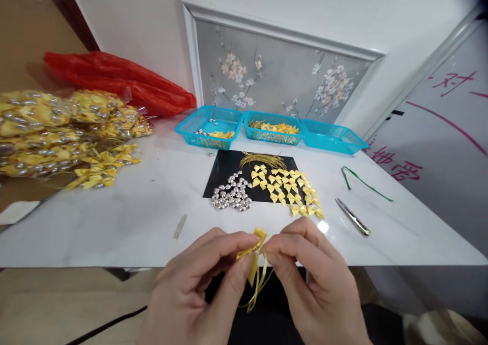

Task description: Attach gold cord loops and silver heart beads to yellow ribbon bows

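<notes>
Close to the table's front edge, my left hand (208,279) pinches a yellow ribbon bow (253,269) between thumb and forefinger. My right hand (314,274) is closed beside it, thumb and forefinger pinched at the bow's middle on a thin gold cord (259,286) whose ends dangle below. Whatever else sits between the fingertips is too small to make out. Beyond the hands, a black mat (213,175) carries a heap of silver beads (232,195), rows of small yellow bows (290,187) and a bundle of gold cords (263,159).
Three blue baskets (186,126) line the back, two with bows or beads inside. Bagged yellow bows with beads (34,131) pile up at left before a red plastic bag (125,81). Thread snips (353,216) and a green tie (368,184) lie at right.
</notes>
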Action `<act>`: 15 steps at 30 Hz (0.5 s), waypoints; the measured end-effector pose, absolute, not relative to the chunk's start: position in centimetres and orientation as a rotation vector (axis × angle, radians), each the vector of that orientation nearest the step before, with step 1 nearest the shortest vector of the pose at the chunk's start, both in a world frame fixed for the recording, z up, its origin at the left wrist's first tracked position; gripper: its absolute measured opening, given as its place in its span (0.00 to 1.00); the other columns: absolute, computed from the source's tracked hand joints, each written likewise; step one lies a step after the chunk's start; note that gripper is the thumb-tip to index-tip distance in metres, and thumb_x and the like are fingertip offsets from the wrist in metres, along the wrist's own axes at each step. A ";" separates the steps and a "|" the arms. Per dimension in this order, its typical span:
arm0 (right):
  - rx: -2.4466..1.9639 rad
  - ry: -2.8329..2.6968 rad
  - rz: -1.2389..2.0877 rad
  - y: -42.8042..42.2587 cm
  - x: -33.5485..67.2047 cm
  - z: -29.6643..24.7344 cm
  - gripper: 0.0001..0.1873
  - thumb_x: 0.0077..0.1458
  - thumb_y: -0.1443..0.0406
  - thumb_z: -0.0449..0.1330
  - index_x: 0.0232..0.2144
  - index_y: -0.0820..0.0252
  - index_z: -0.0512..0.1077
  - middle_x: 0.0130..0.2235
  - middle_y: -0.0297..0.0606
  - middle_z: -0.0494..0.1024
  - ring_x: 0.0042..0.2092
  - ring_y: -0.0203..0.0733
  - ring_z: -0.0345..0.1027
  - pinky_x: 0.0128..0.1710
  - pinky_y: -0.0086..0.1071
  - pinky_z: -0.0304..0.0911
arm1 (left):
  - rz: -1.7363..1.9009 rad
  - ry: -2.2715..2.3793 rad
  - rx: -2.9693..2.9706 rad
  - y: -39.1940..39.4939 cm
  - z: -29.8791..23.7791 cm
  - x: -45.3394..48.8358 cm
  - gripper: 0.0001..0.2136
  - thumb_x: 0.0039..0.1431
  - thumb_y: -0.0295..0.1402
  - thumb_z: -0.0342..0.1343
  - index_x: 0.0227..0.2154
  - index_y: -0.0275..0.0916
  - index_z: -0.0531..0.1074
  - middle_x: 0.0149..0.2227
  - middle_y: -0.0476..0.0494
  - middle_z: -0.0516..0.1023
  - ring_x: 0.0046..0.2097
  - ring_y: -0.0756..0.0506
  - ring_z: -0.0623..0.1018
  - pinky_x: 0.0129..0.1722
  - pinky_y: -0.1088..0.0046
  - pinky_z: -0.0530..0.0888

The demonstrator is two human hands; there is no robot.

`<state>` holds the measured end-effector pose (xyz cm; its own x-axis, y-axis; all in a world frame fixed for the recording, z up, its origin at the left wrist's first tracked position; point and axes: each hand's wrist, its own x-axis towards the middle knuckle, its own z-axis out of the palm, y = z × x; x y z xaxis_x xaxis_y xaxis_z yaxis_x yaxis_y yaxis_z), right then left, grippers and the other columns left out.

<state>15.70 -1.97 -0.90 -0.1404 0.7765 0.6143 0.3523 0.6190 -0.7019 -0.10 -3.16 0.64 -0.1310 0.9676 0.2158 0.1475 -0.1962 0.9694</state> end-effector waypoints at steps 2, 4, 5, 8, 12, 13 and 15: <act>-0.932 -1.759 0.439 -2.0 15.7 -1.1 0.10 0.63 0.75 0.56 0.37 0.58 0.75 0.32 0.34 0.69 0.32 0.35 0.68 0.27 0.26 0.66 | 1.413 1.310 1.375 -3.2 0.6 -0.1 0.07 0.54 0.29 0.63 0.31 0.50 0.84 0.31 0.50 0.83 0.30 0.48 0.80 0.25 0.79 0.74; -0.940 -1.767 0.421 -1.9 15.7 -1.3 0.10 0.63 0.75 0.56 0.37 0.58 0.75 0.32 0.34 0.69 0.32 0.35 0.68 0.26 0.26 0.66 | 1.425 1.306 1.369 -3.2 0.5 -0.1 0.08 0.55 0.29 0.63 0.31 0.50 0.84 0.32 0.50 0.83 0.30 0.48 0.81 0.25 0.79 0.74; -0.941 -1.776 0.414 -1.9 15.7 -1.3 0.10 0.63 0.75 0.56 0.37 0.58 0.75 0.32 0.34 0.69 0.31 0.35 0.67 0.26 0.26 0.66 | 1.432 1.301 1.368 -3.2 0.5 -0.1 0.08 0.55 0.28 0.62 0.31 0.51 0.84 0.32 0.50 0.83 0.29 0.48 0.81 0.25 0.79 0.75; -0.935 -1.810 0.392 -1.8 15.7 -1.3 0.10 0.63 0.75 0.56 0.38 0.57 0.74 0.32 0.34 0.68 0.31 0.35 0.67 0.26 0.27 0.67 | 1.471 1.306 1.371 -3.3 0.4 0.1 0.08 0.54 0.28 0.63 0.31 0.50 0.84 0.31 0.50 0.83 0.28 0.48 0.80 0.25 0.78 0.74; -0.931 -1.783 0.374 -1.9 15.5 -1.2 0.10 0.62 0.75 0.57 0.38 0.57 0.74 0.32 0.33 0.69 0.31 0.35 0.68 0.26 0.26 0.67 | 1.552 1.313 1.458 -3.3 0.2 0.3 0.11 0.55 0.25 0.61 0.31 0.50 0.83 0.31 0.50 0.83 0.30 0.48 0.80 0.26 0.78 0.74; -0.926 -1.774 0.373 -2.0 15.5 -1.2 0.10 0.62 0.76 0.57 0.37 0.57 0.74 0.32 0.33 0.69 0.31 0.35 0.68 0.26 0.26 0.67 | 1.571 1.301 1.486 -3.3 0.2 0.3 0.12 0.56 0.24 0.60 0.32 0.50 0.83 0.30 0.50 0.82 0.30 0.48 0.80 0.26 0.78 0.74; -0.914 -1.768 0.368 -2.0 15.3 -1.3 0.11 0.61 0.76 0.56 0.37 0.57 0.74 0.32 0.33 0.69 0.30 0.35 0.68 0.26 0.26 0.67 | 1.603 1.278 1.516 -3.4 0.1 0.4 0.14 0.56 0.22 0.59 0.34 0.51 0.82 0.29 0.52 0.81 0.30 0.48 0.79 0.28 0.78 0.75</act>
<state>15.30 -2.04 -1.30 -0.1449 0.7304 0.6675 0.4038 0.6596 -0.6340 0.38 -3.36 0.13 -0.1832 0.8962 0.4041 0.1944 -0.3699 0.9085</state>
